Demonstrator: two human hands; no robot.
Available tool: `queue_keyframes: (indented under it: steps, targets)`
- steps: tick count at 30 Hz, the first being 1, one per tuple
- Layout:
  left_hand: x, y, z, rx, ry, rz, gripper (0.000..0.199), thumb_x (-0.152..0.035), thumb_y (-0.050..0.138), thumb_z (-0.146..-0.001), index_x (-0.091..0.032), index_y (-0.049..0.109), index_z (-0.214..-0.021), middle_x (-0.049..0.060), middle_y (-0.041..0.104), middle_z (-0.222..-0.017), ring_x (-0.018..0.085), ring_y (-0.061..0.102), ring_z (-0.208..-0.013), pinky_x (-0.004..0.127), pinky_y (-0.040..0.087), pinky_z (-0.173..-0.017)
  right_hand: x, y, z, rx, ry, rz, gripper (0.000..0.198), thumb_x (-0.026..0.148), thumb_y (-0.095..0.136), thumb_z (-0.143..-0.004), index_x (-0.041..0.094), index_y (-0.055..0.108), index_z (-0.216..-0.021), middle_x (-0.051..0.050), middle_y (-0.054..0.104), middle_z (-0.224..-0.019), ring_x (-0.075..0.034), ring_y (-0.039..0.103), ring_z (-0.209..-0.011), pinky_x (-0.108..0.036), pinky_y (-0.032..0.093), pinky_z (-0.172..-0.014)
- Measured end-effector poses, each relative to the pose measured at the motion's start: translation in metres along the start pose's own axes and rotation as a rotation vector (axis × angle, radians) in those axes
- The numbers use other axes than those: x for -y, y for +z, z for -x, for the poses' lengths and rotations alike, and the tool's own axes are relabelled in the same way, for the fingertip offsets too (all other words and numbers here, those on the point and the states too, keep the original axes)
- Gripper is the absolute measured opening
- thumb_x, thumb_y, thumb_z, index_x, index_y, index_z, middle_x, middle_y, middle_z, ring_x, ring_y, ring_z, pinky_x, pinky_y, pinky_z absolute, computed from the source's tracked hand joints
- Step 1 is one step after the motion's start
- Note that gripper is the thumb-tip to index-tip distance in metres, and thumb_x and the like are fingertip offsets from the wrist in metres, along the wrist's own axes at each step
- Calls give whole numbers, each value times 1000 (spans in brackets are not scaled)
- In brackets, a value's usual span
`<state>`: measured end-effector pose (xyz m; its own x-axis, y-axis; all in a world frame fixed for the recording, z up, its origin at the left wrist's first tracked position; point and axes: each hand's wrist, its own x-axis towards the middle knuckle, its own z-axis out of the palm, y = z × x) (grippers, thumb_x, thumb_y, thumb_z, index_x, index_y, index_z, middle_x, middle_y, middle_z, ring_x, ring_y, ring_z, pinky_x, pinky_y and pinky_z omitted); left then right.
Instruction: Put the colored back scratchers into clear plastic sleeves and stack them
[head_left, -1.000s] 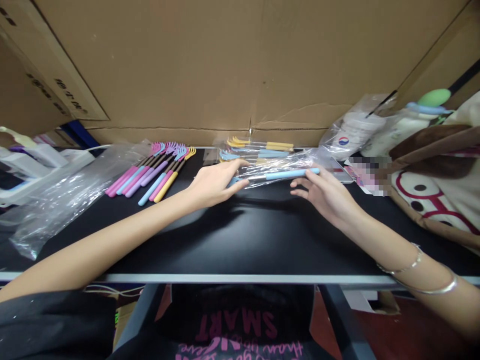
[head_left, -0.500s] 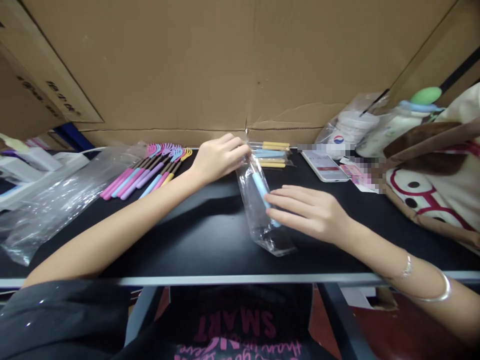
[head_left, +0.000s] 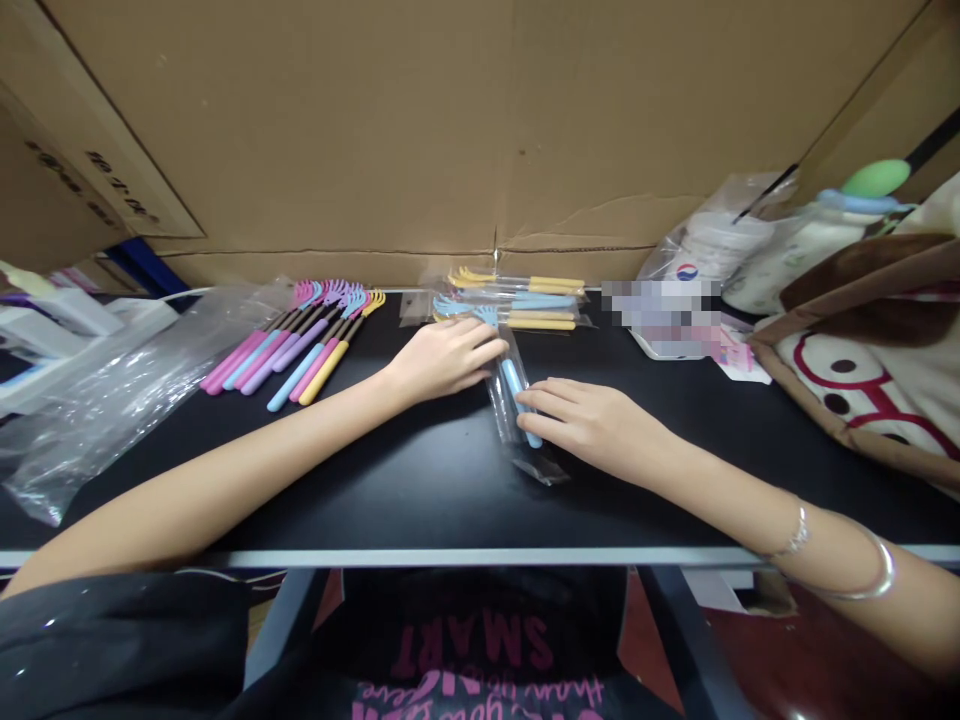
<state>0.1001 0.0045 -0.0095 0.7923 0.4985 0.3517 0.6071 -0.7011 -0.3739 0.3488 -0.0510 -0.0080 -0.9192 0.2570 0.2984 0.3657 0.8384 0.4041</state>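
A blue back scratcher [head_left: 512, 375] lies at a slant inside a clear plastic bag [head_left: 504, 425] over the middle of the black table. My left hand [head_left: 448, 357] pinches its upper end through the bag, just below the blue claw. The fingertips of my right hand [head_left: 592, 420] close on the lower handle from the right. Behind my left hand, several bagged back scratchers [head_left: 551, 303] with yellow and blue handles lie in a stack. Unbagged pink, blue, purple and yellow back scratchers [head_left: 289, 355] are fanned out to the left.
Clear plastic bags [head_left: 142, 400] spread over the table's left side beside a white rack [head_left: 71, 350]. At the right are a phone [head_left: 667, 345], a bagged cup [head_left: 712, 245], a bottle [head_left: 825, 230] and a cloth bag [head_left: 862, 370]. Cardboard [head_left: 375, 120] walls the back.
My left hand has come down and nearer, bringing the bagged scratcher lower. The plastic now sits narrower around the handle. My right hand stays at the handle, shifted slightly left.
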Motion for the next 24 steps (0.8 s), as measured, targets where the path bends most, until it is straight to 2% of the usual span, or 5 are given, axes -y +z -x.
queue_keyframes:
  steps: [2, 7, 14, 20, 24]
  targets:
    - [-10, -8, 13, -36, 48, 33, 26, -32, 55, -101, -20, 63, -123, 10, 70, -124, 22, 66, -109, 31, 51, -83, 0, 0, 1, 2, 11, -28, 28, 8, 45, -100, 19, 70, -98, -10, 76, -107, -22, 68, -94, -34, 57, -82]
    - [-38, -26, 35, -151, 233, 91, 23, -36, 47, -106, -26, 67, -110, 3, 76, -107, 16, 69, -98, 28, 49, -81, 0, 1, 1, 22, 45, -117, 22, 9, 48, -99, 16, 69, -102, -11, 75, -110, -24, 69, -98, -35, 58, -83]
    - [-60, -29, 32, -295, 351, 28, 21, -18, 48, -104, -24, 68, -97, -2, 74, -89, 12, 66, -77, 27, 46, -68, -2, -1, 3, 12, 47, -170, 27, 6, 46, -96, 18, 70, -101, -12, 73, -110, -24, 68, -95, -36, 59, -79]
    - [-62, -23, 34, -271, 229, 126, 20, -19, 49, -101, -21, 62, -87, -2, 70, -81, 12, 62, -73, 28, 43, -61, -6, 0, 5, 6, 89, -262, 32, 4, 46, -91, 20, 71, -104, -13, 70, -116, -24, 68, -99, -37, 59, -81]
    - [-66, -21, 35, -165, 96, 291, 15, -21, 48, -97, -21, 62, -90, 0, 69, -82, 15, 63, -80, 29, 45, -65, -6, 1, 6, 17, 131, -368, 35, 4, 46, -90, 20, 71, -109, -14, 69, -119, -26, 66, -105, -40, 58, -86]
